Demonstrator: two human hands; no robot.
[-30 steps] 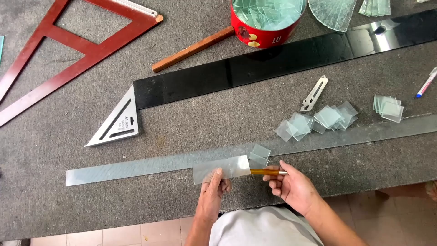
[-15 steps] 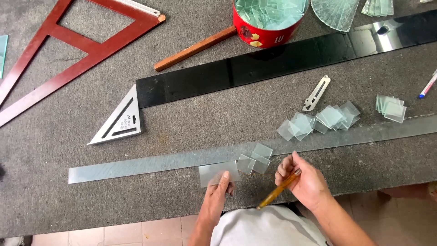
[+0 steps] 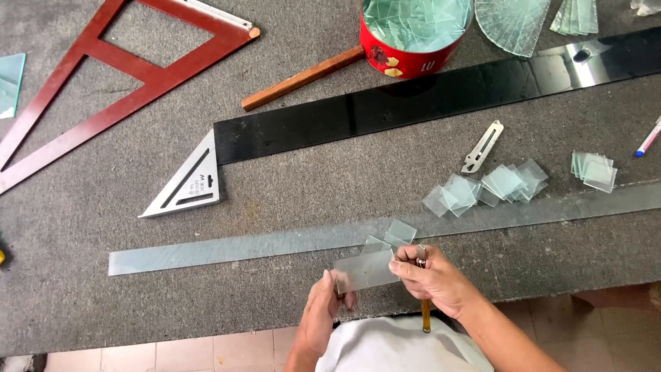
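Long glass strip (image 3: 275, 242) just beyond hands.

The one package in view is a round red tin (image 3: 406, 55) standing at the far edge of the grey tabletop (image 3: 82, 289), near the top middle of the head view, its open mouth filled with pale green glass offcuts (image 3: 413, 17). Its red wall carries a printed label with small yellow shapes and some white lettering, seen only in part from above. A silver triangular square (image 3: 186, 182) lying left of centre bears small printed markings on its face, too fine to make out; no signs or screens show.
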